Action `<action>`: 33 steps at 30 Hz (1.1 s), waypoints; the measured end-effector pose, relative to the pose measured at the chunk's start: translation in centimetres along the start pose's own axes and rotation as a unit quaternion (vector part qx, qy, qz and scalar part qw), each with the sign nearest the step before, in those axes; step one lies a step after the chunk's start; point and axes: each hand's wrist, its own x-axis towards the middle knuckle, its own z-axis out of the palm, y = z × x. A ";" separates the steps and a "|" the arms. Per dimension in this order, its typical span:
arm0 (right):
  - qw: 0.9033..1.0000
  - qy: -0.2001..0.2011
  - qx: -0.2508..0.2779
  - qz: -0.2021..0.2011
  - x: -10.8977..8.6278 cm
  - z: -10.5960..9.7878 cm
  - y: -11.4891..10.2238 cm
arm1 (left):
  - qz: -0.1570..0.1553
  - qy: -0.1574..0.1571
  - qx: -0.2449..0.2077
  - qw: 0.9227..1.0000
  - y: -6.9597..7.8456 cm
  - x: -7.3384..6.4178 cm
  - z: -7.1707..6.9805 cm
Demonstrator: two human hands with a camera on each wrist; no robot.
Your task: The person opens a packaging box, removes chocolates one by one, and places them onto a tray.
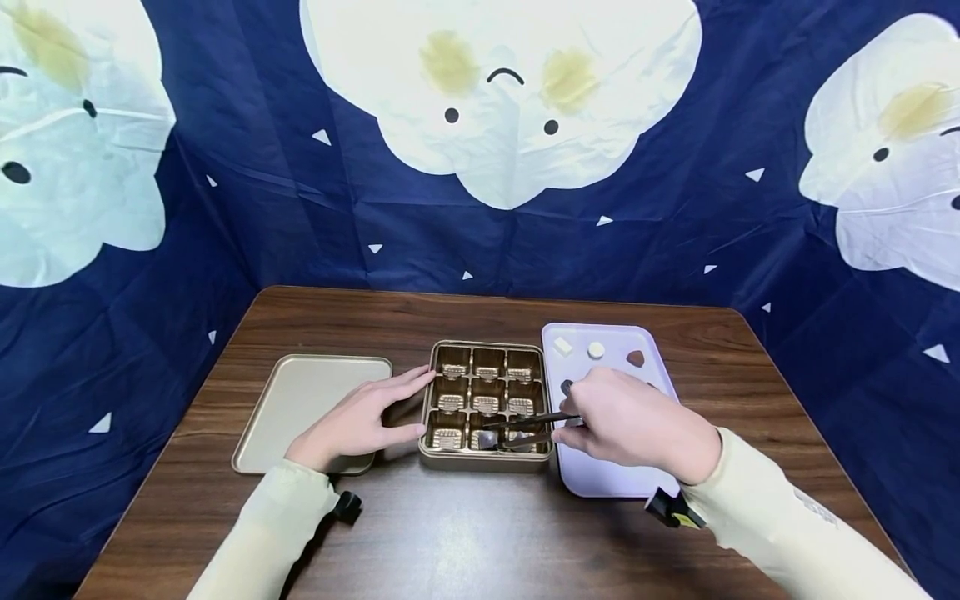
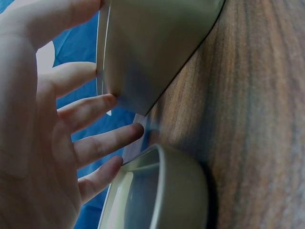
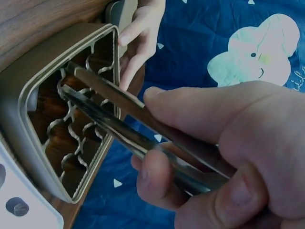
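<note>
My right hand (image 1: 630,417) grips a pair of metal tongs (image 3: 124,129). Their tips, slightly apart, reach into the front row of a gold box (image 1: 485,465) divided into square compartments. A small greyish shape (image 1: 487,439) shows by the tips in the front middle compartment; I cannot tell whether it is a piece or part of the tongs. With fingers spread, my left hand (image 1: 352,421) touches the box's left rim, thumb near the front corner. In the left wrist view, the box's side wall (image 2: 152,43) rises beside the fingertips.
To the right, a pale lilac tray (image 1: 607,475) carries a white square piece (image 1: 562,346), a white round piece (image 1: 596,350), a brown piece (image 1: 636,358) and dark ones partly behind my hand. A flat gold lid (image 1: 292,408) lies left, partly under my left forearm. Blue cloth surrounds the wooden table.
</note>
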 end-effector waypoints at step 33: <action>0.997 0.060 0.042 -0.036 -2.1 0.5 2.1 | -0.004 0.001 0.000 1.000 -0.1 -0.1 0.1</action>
